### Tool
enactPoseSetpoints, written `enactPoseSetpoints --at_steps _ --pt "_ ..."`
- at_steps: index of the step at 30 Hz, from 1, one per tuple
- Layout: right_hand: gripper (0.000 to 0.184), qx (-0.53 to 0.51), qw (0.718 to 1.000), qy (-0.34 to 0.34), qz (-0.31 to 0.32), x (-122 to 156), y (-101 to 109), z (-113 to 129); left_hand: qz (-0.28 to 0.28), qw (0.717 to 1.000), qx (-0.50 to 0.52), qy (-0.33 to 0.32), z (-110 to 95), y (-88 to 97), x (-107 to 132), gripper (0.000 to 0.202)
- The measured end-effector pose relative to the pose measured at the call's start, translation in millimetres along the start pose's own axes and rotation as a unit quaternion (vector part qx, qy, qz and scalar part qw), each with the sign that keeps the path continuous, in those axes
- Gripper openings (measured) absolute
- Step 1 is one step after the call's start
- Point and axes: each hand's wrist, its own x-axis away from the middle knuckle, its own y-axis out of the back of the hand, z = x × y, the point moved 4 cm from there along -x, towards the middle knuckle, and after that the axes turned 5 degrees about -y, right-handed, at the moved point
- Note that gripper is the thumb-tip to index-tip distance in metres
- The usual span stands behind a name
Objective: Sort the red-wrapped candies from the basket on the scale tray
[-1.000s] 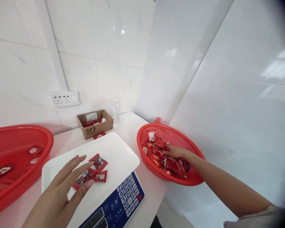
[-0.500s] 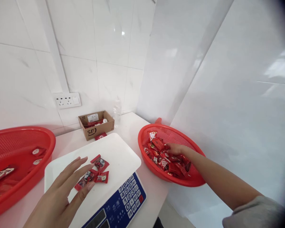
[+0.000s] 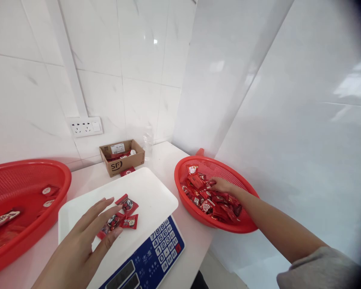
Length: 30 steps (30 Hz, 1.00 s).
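My left hand (image 3: 81,245) hovers over the white platform of a scale (image 3: 156,190), fingers stretched out and apart, tips beside a few red candy packets (image 3: 126,212) lying on it. My right hand (image 3: 221,185) reaches into a red mesh basket (image 3: 246,226) on the right, resting on a pile of red wrapped candies (image 3: 212,200). Its fingers are curled down among the packets, and whether they grip one is hidden.
A second red basket (image 3: 52,168) with a few packets sits at the left. A small cardboard box (image 3: 122,157) stands by the back wall, with a clear bottle (image 3: 148,141) beside it. A wall socket (image 3: 86,126) is above. The scale's blue keypad (image 3: 164,245) faces me.
My right hand has shifted slightly toward the far side of the candy pile and stirred the packets. My left hand has stayed over the scale, edging a little right.
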Motion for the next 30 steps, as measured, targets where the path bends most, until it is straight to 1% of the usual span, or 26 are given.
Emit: enactPoseSetpoints --at_steps 2,4,6,9,12,17,21,25,28,30 --pt "0.026 -0.001 0.999 -0.008 0.044 0 1 3 -0.002 1.000 -0.006 0.005 1 -0.1 1 0.034" --pt "0.024 -0.006 0.998 -0.004 0.060 2 6 9 0.003 1.000 -0.010 -0.001 2 -1.1 1 0.034" --pt "0.020 -0.012 0.999 0.010 0.041 4 14 18 0.010 1.000 -0.011 -0.012 3 -2.5 2 0.035" --pt "0.016 -0.016 0.999 0.035 -0.016 8 26 33 0.020 1.000 -0.008 -0.018 4 -3.8 1 0.036" --pt "0.022 -0.013 0.996 0.057 -0.062 13 32 49 0.013 1.000 -0.003 -0.016 0 -2.5 0 0.036" --pt "0.029 0.011 0.990 0.076 -0.115 22 35 71 0.017 1.000 0.005 -0.021 -11 0.6 -2 0.037" --pt "0.026 0.028 0.988 0.074 -0.135 27 36 82 0.032 0.999 0.000 -0.016 -12 1.3 -1 0.038" --pt "0.023 0.017 0.985 0.079 -0.150 36 39 99 0.042 0.999 0.006 -0.007 -11 1.0 0 0.038" --pt "0.023 -0.012 0.983 0.104 -0.148 57 35 123 0.049 0.998 0.034 0.006 -16 2.7 -1 0.038" --pt "0.023 -0.050 0.981 0.136 -0.132 77 26 145 0.065 0.995 0.073 0.030 -22 3.7 -2 0.038"
